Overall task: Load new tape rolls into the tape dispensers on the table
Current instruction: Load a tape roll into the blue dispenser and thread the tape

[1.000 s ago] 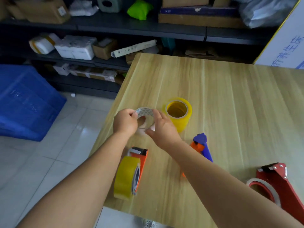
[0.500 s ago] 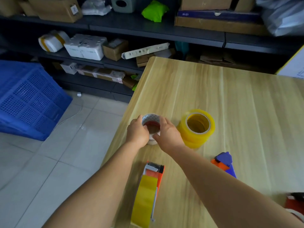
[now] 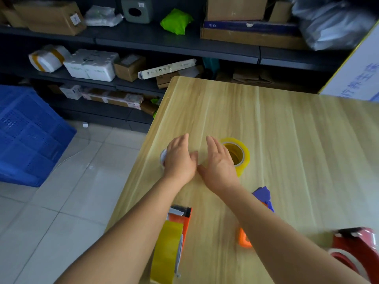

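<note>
Left hand, fingers extended, lies flat over a small pale tape roll at the table's 9 o'clock edge; whether it grips the roll cannot be told. Right hand is spread open, holding nothing. Risk: a nudge could tip this roll off the nearby edge. A yellow tape roll, translucent with a hollow core, lies flat at 3 o'clock of the right hand. An orange dispenser, already carrying yellow tape, sits at 6 o'clock; a red dispenser at 4 o'clock.
</note>
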`<state>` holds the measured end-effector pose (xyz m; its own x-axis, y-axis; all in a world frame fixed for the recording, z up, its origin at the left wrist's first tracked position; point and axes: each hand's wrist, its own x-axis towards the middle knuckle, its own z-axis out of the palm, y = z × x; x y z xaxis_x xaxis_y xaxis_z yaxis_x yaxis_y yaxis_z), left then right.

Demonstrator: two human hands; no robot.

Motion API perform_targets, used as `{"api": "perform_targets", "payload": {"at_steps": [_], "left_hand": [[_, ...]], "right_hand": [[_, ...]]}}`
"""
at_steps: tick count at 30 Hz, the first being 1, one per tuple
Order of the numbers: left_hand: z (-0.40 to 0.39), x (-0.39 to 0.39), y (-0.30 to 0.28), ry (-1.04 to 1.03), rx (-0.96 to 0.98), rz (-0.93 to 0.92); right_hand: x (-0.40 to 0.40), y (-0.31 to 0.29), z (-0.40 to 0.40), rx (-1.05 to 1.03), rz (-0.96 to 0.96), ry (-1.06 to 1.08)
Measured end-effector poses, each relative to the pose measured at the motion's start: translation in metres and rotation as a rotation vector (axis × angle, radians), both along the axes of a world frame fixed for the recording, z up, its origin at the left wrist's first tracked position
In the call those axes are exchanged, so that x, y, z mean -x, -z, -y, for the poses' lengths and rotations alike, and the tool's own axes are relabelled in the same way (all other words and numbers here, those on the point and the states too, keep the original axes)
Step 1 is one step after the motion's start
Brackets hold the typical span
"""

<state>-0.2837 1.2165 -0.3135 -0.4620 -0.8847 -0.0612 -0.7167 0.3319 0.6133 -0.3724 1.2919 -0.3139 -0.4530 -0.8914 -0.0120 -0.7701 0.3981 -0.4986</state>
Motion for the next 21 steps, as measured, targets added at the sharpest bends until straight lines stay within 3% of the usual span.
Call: {"api": "perform_targets", "payload": {"at_steps": [5, 12, 21], "left_hand": [[-0.018, 0.032, -0.002, 0.118, -0.136, 0.008], [-0.033, 0.056, 0.009, 0.104, -0.27, 0.151], [-0.038, 0.051, 0.014, -0.01, -0.245, -0.055]], "right_hand": [[0.035, 0.004, -0.021, -0.044, 0.074, 0.185], [0.061, 0.016, -0.032, -0.181, 0.257, 0.327], [0.068, 0.009, -0.039, -0.129, 0.298, 0.355]]}}
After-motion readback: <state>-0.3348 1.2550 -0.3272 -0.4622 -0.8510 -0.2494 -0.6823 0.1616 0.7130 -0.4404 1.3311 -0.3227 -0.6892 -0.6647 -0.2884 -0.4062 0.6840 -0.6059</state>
